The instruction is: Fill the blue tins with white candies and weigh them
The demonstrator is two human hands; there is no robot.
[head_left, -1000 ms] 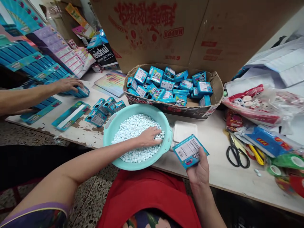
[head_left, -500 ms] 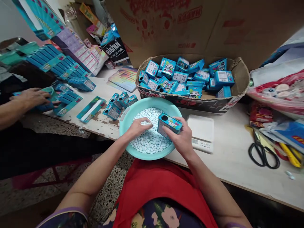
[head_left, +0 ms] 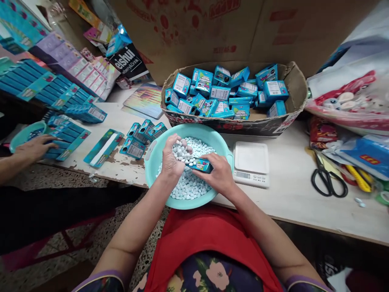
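A turquoise basin (head_left: 152, 178) full of small white candies (head_left: 190, 187) rests at the table's front edge. Over its middle, my left hand (head_left: 172, 160) is cupped around a heap of the candies, palm turned toward the right. My right hand (head_left: 219, 172) grips a small blue box (head_left: 201, 165) by its right end. The box is tilted, and its left end meets the candies at my left palm. Its opening is hidden by the candies and fingers.
An open carton (head_left: 219, 125) of blue boxes stands behind the basin. To the right are a white scale (head_left: 251, 162) and black scissors (head_left: 330, 180). Several blue boxes (head_left: 133, 148) stand left. Another person's hand (head_left: 35, 148) touches boxes at far left.
My left hand has come up from the basin with a heap of candies. The box in my right hand has moved left and tilted toward it. The other person's hand has shifted, and the view has turned slightly.
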